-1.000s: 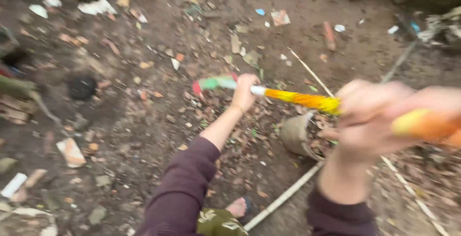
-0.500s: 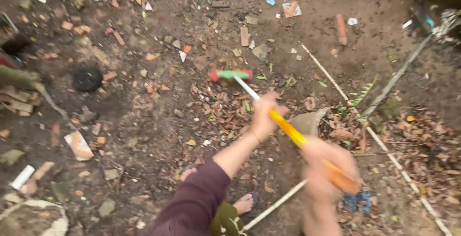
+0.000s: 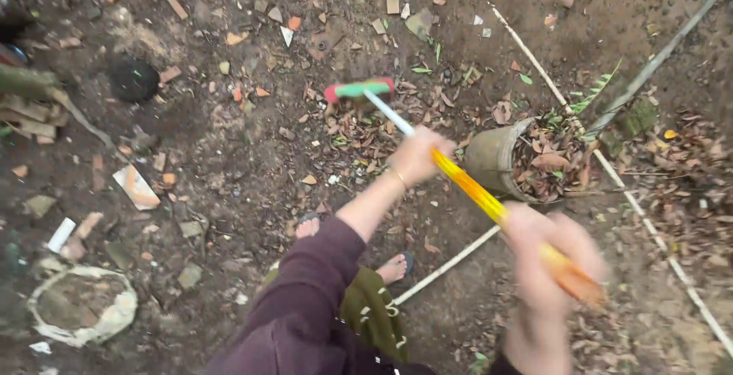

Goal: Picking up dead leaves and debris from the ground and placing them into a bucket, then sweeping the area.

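Both hands are closed around a long-handled broom (image 3: 466,184): the left hand (image 3: 416,155) wraps the shaft where white gives way to yellow, and the right hand (image 3: 551,262), blurred, clasps the orange upper end. The broom's red-and-green head (image 3: 357,89) sits on bare soil at the far edge of a scatter of dry leaves (image 3: 359,134). Just right of the left hand a rusted bucket (image 3: 496,163) lies tipped on its side, brimming with leaves. A thin white pole (image 3: 447,266) lies on the ground beside a sandalled foot (image 3: 393,268). A wide stroke could catch the bucket and spill its load, judging by how close the shaft passes; the pole looks like a trip hazard underfoot, and brick fragments (image 3: 137,188) could snag the bristles.
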